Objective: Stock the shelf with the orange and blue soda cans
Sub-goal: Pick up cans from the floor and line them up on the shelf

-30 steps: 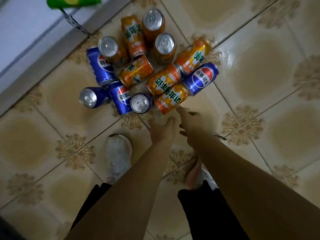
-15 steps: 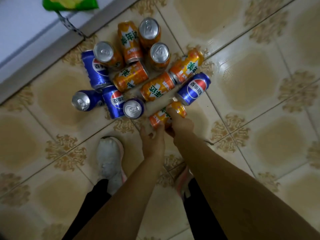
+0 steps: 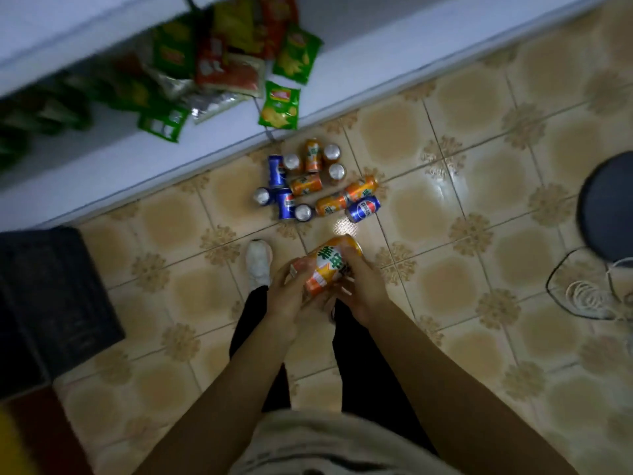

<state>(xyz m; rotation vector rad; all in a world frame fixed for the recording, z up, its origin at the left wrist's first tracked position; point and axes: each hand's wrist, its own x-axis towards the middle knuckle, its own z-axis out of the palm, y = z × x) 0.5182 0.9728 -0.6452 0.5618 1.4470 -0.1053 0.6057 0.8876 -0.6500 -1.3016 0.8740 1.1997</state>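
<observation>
In the head view, an orange soda can [image 3: 328, 265] is held at frame centre between both hands, its long axis tilted from lower left to upper right. The left hand [image 3: 291, 296] is curled round its lower left end; the right hand [image 3: 363, 286] is wrapped along its right side. The white shelf [image 3: 359, 73], bearing chip bags [image 3: 279, 104], lies toward the upper left, beyond the can cluster [image 3: 308, 186] on the tiled floor [image 3: 479, 207]. The shelf is judged the can's destination, up and leftward.
</observation>
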